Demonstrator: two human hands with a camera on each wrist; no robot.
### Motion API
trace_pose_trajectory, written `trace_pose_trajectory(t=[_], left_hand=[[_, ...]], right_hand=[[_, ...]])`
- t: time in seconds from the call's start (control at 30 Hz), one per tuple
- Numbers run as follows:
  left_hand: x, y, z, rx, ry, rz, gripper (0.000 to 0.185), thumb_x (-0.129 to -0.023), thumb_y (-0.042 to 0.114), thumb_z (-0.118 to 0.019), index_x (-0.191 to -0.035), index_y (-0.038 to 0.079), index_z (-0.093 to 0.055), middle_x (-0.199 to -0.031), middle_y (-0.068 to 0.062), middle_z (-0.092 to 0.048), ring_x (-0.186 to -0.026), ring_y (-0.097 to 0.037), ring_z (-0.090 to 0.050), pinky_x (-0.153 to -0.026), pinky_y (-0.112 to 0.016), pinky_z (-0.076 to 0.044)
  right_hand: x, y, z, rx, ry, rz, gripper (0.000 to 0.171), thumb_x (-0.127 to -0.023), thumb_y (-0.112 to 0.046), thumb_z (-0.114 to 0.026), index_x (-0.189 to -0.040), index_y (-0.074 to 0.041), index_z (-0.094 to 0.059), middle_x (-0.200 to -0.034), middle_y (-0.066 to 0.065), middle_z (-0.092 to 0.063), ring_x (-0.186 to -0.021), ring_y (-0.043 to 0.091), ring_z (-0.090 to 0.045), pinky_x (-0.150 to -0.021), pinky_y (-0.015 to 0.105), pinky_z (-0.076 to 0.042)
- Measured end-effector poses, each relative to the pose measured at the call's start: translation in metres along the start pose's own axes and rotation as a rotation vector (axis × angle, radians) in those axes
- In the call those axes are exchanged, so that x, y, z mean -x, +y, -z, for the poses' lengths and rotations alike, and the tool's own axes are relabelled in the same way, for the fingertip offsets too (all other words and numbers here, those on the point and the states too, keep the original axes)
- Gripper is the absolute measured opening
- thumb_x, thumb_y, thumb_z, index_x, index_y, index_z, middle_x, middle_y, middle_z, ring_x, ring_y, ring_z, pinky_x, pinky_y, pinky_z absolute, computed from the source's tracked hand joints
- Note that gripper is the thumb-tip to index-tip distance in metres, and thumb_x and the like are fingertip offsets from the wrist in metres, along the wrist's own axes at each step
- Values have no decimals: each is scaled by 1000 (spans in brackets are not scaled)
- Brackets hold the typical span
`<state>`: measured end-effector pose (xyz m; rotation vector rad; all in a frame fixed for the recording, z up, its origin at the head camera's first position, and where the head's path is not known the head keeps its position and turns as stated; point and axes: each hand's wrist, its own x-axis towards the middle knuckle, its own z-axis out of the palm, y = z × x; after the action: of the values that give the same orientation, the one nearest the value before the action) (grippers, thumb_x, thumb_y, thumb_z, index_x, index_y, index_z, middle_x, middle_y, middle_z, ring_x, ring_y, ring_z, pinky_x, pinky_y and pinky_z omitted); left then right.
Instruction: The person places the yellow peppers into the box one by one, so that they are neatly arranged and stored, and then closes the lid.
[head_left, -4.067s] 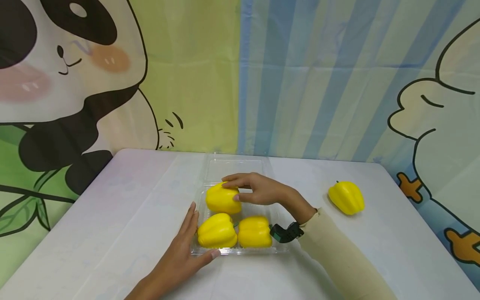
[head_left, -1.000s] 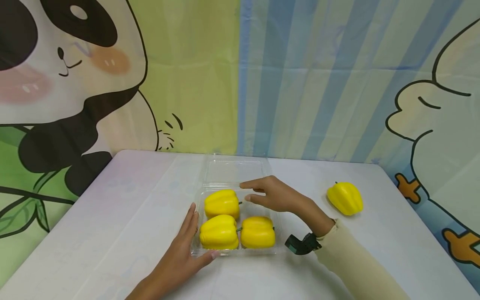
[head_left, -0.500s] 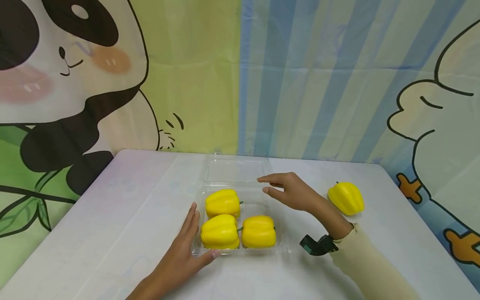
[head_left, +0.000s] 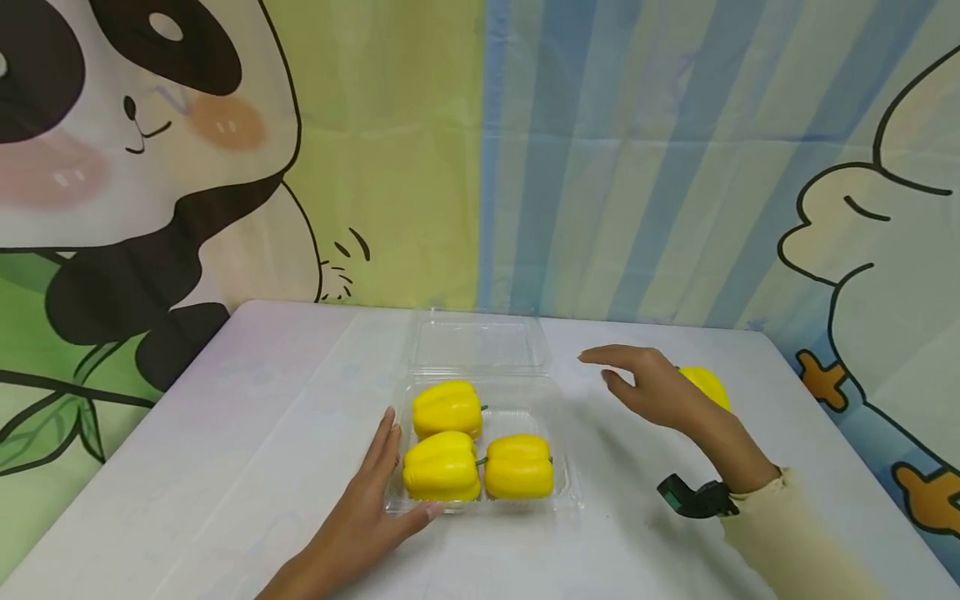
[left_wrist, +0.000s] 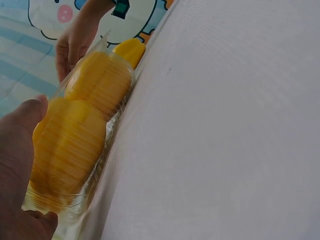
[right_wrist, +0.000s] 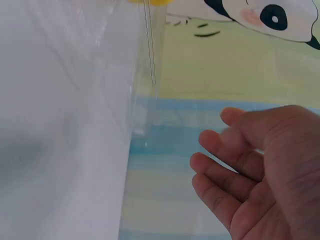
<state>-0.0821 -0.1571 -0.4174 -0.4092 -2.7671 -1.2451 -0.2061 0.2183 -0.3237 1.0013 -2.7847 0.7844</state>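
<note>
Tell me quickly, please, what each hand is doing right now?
Left hand: open, resting flat against the clear tray of yellow peppers.
Right hand: open, empty, in the air near the loose yellow pepper.

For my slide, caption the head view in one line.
Left hand steadies a clear tray holding three yellow peppers while the empty right hand hovers beside a fourth pepper.

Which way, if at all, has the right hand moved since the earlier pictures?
Yes. The right hand has moved rightward, away from the clear tray and toward the loose pepper on the table.
</note>
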Motion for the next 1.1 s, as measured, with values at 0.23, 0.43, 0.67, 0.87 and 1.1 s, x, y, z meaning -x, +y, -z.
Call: trace_pose_trajectory(t=[0.23,0.43,0.67,0.87,1.1], left_hand=[[0,2,0,2,3,-1,111,-80,60,-70,-154,-1,-15,-163,1,6,-145,-27,-14,-109,-49,-24],[1,3,1,-6,2,4,111,-80,63,-68,-154,-2,-15,-162,3,7,-145,-29,-13,-109,-50,-24],[0,3,0,-2,-8,20,113,-79,62,-69,-154,-1,-14,-162,5,8,-146,-27,-13,-109,-50,-24],[-1,1,-1,-11,5,2,112,-80,60,-70,-153,-3,-15,-163,-1,5,-145,-29,-14,-109,-49,-25],[0,0,-1,-16,7,-6,111,-80,62,-69,-153,-3,-15,-163,-2,4,-145,-29,-15,-109,-49,-25]], right_hand=[[24,21,20,103,-41,-85,52,-87,17,-46,-129,-7,-63,-137,16,-55,-128,39,-46,-78,42,-48],[44,54,30,114,0,-142,55,-81,21,-48,-126,-5,-65,-136,18,-54,-130,43,-42,-95,58,-43],[66,81,36,53,40,-176,47,-84,19,-54,-123,-4,-67,-136,19,-54,-131,46,-38,-102,57,-36],[75,88,38,49,19,-217,43,-88,12,-57,-128,-2,-63,-138,21,-52,-128,47,-42,-101,35,-41],[75,89,38,47,-27,-288,40,-91,6,-61,-131,3,-58,-143,25,-45,-128,50,-39,-95,63,-38]])
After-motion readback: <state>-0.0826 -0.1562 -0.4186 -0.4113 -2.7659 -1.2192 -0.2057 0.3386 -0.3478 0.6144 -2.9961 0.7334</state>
